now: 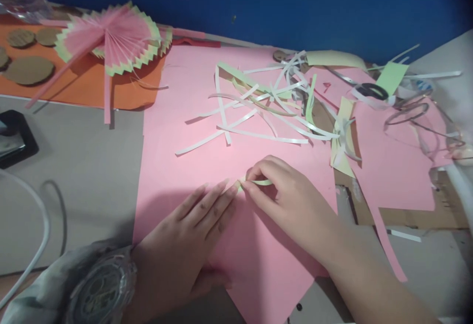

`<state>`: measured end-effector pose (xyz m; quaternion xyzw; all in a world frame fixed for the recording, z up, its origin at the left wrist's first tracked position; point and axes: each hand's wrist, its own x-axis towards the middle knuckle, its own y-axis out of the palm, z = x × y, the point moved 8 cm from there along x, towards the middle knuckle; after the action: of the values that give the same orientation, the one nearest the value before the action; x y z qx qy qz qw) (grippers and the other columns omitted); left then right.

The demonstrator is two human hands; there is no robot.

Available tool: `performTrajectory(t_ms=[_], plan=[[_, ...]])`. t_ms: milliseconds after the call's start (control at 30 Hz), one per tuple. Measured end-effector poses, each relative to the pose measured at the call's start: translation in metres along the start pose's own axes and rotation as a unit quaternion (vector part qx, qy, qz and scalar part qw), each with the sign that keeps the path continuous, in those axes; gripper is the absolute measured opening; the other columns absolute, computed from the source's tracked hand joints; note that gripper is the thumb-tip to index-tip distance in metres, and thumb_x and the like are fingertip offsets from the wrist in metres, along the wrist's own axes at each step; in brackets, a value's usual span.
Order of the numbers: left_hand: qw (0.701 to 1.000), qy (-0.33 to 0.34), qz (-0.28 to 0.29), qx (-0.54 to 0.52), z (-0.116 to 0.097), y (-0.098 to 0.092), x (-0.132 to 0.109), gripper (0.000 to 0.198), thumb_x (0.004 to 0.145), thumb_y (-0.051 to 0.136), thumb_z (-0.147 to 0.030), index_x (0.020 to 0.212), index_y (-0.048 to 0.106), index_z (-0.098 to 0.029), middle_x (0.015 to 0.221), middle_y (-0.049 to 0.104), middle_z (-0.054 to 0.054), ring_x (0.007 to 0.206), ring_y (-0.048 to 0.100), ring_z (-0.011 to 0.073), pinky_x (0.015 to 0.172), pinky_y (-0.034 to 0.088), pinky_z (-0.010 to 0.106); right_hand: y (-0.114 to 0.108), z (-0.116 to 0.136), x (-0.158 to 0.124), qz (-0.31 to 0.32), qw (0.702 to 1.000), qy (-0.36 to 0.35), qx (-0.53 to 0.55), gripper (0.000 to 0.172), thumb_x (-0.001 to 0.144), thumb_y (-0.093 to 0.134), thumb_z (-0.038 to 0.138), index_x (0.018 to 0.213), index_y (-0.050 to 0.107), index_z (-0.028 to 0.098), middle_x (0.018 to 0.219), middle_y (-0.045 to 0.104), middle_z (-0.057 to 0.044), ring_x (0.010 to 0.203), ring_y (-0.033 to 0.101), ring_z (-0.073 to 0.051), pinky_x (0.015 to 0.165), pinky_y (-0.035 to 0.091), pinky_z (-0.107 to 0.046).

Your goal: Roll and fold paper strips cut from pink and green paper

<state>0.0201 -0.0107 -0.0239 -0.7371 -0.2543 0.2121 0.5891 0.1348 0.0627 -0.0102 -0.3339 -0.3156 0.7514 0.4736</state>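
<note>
1. Piece: thin pale green strip (263,182), lying at the middle of the pink paper (170,166) on the counter (103,166), directly between the two hands. Only short lengths show; the rest is hidden under fingers.

2. Long axis: roughly left to right across the view, slightly curved. Whether its right end lifts off the paper: cannot tell.

3. Left hand (185,230): palm down, fingers extended and lying close together, pointing away from the wearer and to the right. Index fingertip meets the strip's left part, apparently pinning it. Nothing gripped.

4. Right hand (295,203): thumb and index finger closed to a pinch on the strip, just right of the left index fingertip. A short length shows to the right of the pinch, inside the gap below the curled index finger.

5. Key relation: pinch and pinning fingertip sit side by side along the strip's axis, almost touching. Neither hand is clearly nearer; both are at the piece.

6. Surroundings: loose white strips (264,138) lie beyond the hands, well apart from the pinch. Folded paper fan (111,38) at far left.
</note>
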Motion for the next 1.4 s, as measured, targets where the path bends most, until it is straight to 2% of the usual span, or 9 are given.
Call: performTrajectory(t_ms=[133, 667, 867, 1067, 1400], plan=[[1.000, -0.002, -0.005, 0.002, 0.000, -0.002, -0.001, 0.080, 0.086, 0.030, -0.063, 0.143, 0.026, -0.006, 0.151, 0.022, 0.015, 0.138, 0.020, 0.0283, 0.112, 0.009, 0.039, -0.005, -0.003, 0.001, -0.024, 1.000, 0.007, -0.005, 0.011, 0.088, 0.051, 0.022, 0.078, 0.047, 0.021, 0.088, 0.053, 0.000, 0.083, 0.051, -0.015, 0.072, 0.040, -0.029], [1.000, -0.001, -0.009, -0.003, 0.002, -0.005, 0.000, 0.080, 0.085, 0.036, -0.061, 0.142, 0.028, -0.006, 0.150, 0.025, 0.015, 0.138, 0.022, 0.0269, 0.111, 0.012, 0.037, -0.005, -0.001, 0.003, -0.020, 1.000, -0.002, -0.018, 0.013, 0.089, 0.046, 0.017, 0.076, 0.045, 0.020, 0.085, 0.052, -0.001, 0.083, 0.049, -0.016, 0.072, 0.039, -0.031], [1.000, -0.012, -0.017, -0.018, 0.008, -0.010, 0.013, 0.071, 0.087, 0.038, -0.056, 0.141, 0.032, -0.009, 0.149, 0.031, 0.010, 0.133, 0.030, 0.0290, 0.111, 0.016, 0.043, -0.006, -0.002, 0.002, -0.027, 0.999, -0.002, -0.018, 0.014, 0.089, 0.046, 0.016, 0.076, 0.045, 0.020, 0.084, 0.053, -0.002, 0.082, 0.050, -0.017, 0.070, 0.038, -0.031], [0.999, -0.028, -0.002, -0.020, 0.011, -0.006, 0.017, 0.075, 0.088, 0.031, -0.059, 0.145, 0.022, -0.010, 0.153, 0.016, 0.013, 0.140, 0.015, 0.0291, 0.112, 0.014, 0.045, -0.005, -0.001, 0.003, -0.028, 0.999, -0.011, -0.024, 0.013, 0.087, 0.047, 0.016, 0.075, 0.045, 0.021, 0.082, 0.054, -0.001, 0.079, 0.049, -0.017, 0.068, 0.037, -0.031], [0.999, -0.028, 0.012, -0.020, 0.010, -0.003, 0.018, 0.073, 0.089, 0.028, -0.059, 0.145, 0.021, -0.012, 0.154, 0.015, 0.010, 0.140, 0.013, 0.0280, 0.112, 0.010, 0.045, -0.006, -0.001, 0.003, -0.031, 0.999, -0.004, -0.015, 0.015, 0.086, 0.048, 0.015, 0.072, 0.043, 0.021, 0.079, 0.053, 0.001, 0.075, 0.049, -0.015, 0.064, 0.036, -0.029]])
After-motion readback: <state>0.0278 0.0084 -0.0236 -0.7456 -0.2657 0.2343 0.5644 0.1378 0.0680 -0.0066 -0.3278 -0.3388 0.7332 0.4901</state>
